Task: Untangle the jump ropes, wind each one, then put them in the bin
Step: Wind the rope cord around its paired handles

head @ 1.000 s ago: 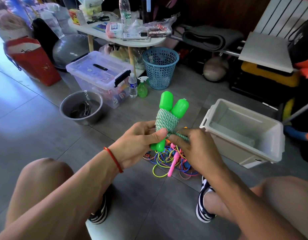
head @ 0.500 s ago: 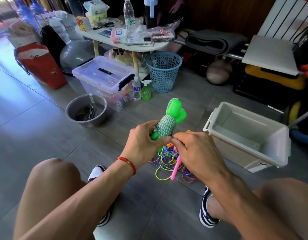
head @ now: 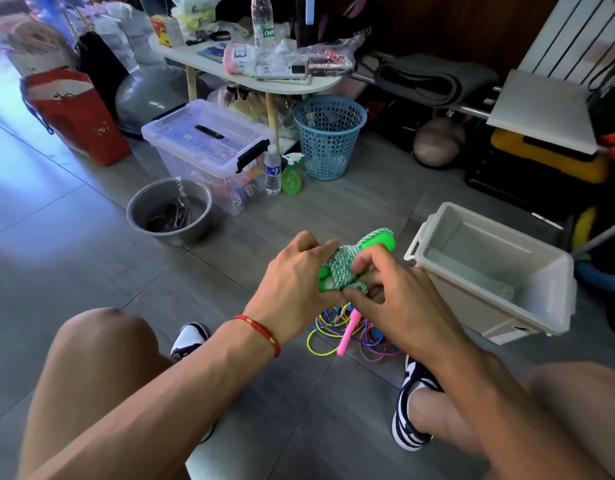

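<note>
Lowered and tilted, green jump rope (head: 340,270), half hidden, gripped by both hands' fingers (head: 370,263).

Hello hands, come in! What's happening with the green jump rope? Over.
Left hand and right hand both grip green rope bundle, wound. White bin open beside them. Tangled ropes wait on floor.

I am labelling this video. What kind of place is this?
Probably a home room or small fitness space used for storage: a grey balance ball, a rolled mat, a cluttered white side table and a tiled floor.
</note>
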Demonstrator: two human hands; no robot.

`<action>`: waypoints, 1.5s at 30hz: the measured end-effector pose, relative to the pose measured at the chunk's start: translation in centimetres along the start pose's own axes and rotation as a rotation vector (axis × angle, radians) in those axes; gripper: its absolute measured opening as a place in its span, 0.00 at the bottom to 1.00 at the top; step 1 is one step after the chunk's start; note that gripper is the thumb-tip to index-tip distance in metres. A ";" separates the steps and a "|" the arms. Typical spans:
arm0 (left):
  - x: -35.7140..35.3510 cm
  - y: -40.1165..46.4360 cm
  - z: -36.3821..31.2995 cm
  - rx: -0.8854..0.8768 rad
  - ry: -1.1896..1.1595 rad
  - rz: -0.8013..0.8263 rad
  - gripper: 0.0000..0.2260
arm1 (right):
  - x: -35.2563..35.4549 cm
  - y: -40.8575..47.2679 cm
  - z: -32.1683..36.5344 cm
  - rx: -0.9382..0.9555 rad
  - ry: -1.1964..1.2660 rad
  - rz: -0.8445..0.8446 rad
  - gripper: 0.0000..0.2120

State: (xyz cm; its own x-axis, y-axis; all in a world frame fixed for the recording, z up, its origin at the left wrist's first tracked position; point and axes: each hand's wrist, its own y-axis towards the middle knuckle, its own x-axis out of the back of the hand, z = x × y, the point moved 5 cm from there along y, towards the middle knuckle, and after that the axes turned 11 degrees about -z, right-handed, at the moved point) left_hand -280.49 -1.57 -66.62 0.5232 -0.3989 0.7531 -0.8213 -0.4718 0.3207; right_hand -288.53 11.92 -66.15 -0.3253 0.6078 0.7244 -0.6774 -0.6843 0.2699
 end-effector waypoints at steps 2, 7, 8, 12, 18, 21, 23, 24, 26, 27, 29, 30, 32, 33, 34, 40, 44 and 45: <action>0.6 0.2 0.1 -0.003 -0.050 -0.021 0.39 | 0.0 0.0 -0.1 -0.045 0.067 0.008 0.10; 1.8 0.7 2.0 0.166 -0.439 -0.099 0.32 | -0.1 0.1 0.0 -0.233 0.507 -0.043 0.07; 1.9 0.8 2.3 0.183 -0.519 -0.103 0.29 | -0.1 0.2 0.1 -0.249 0.589 -0.042 0.06; 0.7 0.6 2.6 0.249 -0.749 0.034 0.20 | 0.0 0.2 0.7 -0.251 0.799 -0.019 0.04; -0.8 -0.2 1.4 0.459 -1.240 0.180 0.22 | -0.2 0.2 1.2 -0.302 0.983 -0.003 0.03; -1.1 -0.7 0.3 0.451 -1.352 0.208 0.19 | -0.6 0.2 1.4 -0.332 1.071 0.016 0.07; -1.4 -0.7 0.1 0.449 -1.332 0.202 0.16 | -0.4 0.2 1.4 -0.330 1.088 0.011 0.07; -1.5 -0.7 0.0 0.449 -1.316 0.190 0.16 | -0.2 0.3 1.4 -0.308 1.062 -0.003 0.06; -1.6 -0.5 0.0 0.459 -1.308 0.157 0.17 | 0.4 0.6 1.3 -0.252 0.945 -0.048 0.05; -1.6 -0.5 0.1 0.469 -1.310 0.142 0.19 | 0.6 0.7 1.2 -0.235 0.885 -0.066 0.06; -1.5 -0.3 0.3 0.493 -1.314 0.126 0.22 | 0.8 0.8 1.3 -0.220 0.802 -0.079 0.08; -1.5 -0.2 0.5 0.503 -1.311 0.123 0.22 | 0.8 0.8 1.3 -0.204 0.768 -0.079 0.08; -1.5 -0.2 0.7 0.505 -1.278 0.128 0.23 | 1.1 0.8 1.5 -0.146 0.671 -0.080 0.04; -1.5 -0.2 0.8 0.503 -1.257 0.132 0.22 | 1.2 0.9 1.5 -0.126 0.633 -0.083 0.02; -1.6 -0.3 0.8 0.502 -1.241 0.134 0.23 | 1.3 0.9 1.4 -0.129 0.619 -0.085 0.03; -1.4 -0.2 0.8 0.488 -1.180 0.109 0.31 | 1.0 0.9 0.9 -0.312 0.815 -0.018 0.03; -1.4 0.0 1.3 0.479 -1.112 0.095 0.26 | 0.4 0.7 0.7 -0.376 0.858 -0.029 0.00; -1.2 0.1 1.3 0.455 -1.100 0.088 0.25 | 0.3 0.5 0.7 -0.386 0.863 -0.051 0.01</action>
State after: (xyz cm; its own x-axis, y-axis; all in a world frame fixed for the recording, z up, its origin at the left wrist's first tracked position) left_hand -280.90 -2.13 -68.27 0.5656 -0.7987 -0.2052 -0.8242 -0.5559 -0.1079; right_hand -288.52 11.43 -65.36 -0.5598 0.8274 -0.0440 -0.8258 -0.5615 -0.0524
